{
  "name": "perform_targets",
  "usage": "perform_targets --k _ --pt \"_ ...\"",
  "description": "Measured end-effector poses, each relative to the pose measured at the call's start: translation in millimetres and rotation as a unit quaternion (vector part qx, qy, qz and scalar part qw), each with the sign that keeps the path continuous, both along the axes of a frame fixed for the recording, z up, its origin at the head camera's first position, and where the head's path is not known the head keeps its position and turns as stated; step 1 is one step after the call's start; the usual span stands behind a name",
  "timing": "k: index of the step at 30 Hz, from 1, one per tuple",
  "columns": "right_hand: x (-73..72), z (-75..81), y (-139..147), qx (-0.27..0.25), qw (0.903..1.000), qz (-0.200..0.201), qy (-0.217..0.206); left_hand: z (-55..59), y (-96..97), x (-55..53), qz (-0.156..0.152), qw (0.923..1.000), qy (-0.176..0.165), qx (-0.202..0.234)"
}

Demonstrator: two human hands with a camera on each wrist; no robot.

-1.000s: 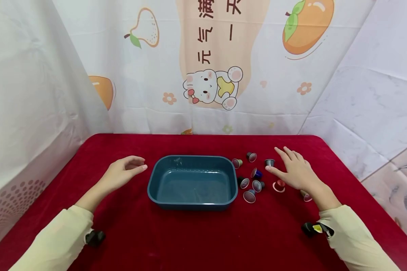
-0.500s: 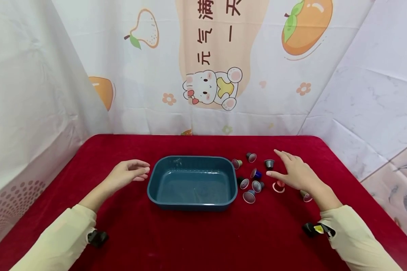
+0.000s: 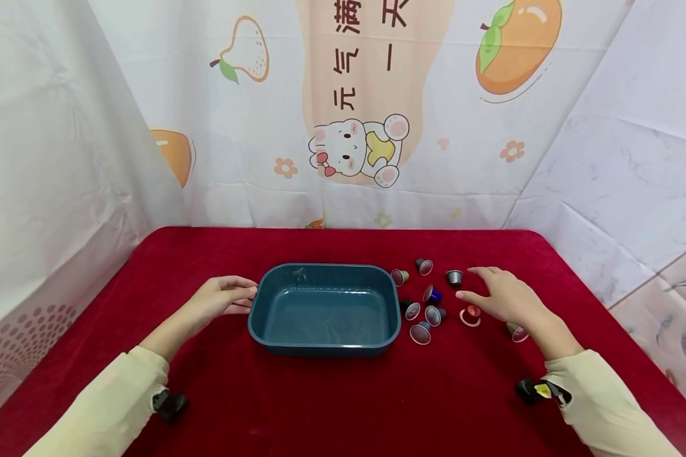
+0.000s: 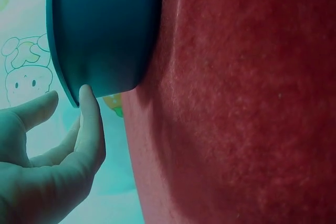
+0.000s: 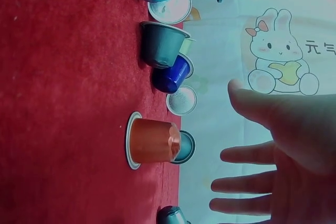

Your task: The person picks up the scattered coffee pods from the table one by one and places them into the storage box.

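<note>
Coffee capsules (image 3: 420, 332) lie on red cloth (image 3: 343, 406), right of the teal tub (image 3: 326, 350). The left hand (image 3: 217, 301) — thumb apart from its fingers — is at the tub's left end; the right hand (image 3: 510, 296), fingers spread, hovers near the red capsule (image 3: 473, 311). Beyond hangs a printed curtain (image 3: 234, 139).

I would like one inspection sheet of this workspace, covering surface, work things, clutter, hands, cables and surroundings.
Surface: red cloth, spread under everything.
Job's things: blue tray, upright; nine capsules visible, scattered to its right; the red capsule stands rim-down.
Clutter: nothing seen.
Left hand: fingers at the tray's left end; contact unclear.
Right hand: near the capsules, holding nothing.
Cables: nothing seen.
Surroundings: white curtain behind, with rabbit and fruit prints.
</note>
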State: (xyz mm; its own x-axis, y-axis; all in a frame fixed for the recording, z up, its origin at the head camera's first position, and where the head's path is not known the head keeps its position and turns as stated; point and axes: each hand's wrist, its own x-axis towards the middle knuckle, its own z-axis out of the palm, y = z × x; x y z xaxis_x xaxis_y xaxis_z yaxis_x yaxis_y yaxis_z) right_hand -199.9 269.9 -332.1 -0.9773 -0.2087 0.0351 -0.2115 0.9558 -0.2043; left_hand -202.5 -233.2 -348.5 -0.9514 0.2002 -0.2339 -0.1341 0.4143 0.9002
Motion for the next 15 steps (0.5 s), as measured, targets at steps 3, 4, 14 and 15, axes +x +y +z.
perform_targets --k 3,4,14,15 --pt "0.7 -0.4 1.1 -0.002 1.0 0.0 0.0 -0.9 0.0 0.1 0.0 1.0 -0.01 0.001" --pt "1.1 -0.6 1.7 -0.003 1.0 0.001 0.0 -1.3 0.1 0.1 0.002 0.9999 -0.014 0.002" --pt "8.2 -3.0 10.3 -0.01 0.9999 0.005 -0.003 -1.9 1.8 0.2 0.006 0.9988 -0.037 0.033" --pt "9.3 -3.1 11.2 -0.01 0.9999 0.004 -0.003 -2.0 2.0 0.3 0.008 0.9986 -0.039 0.035"
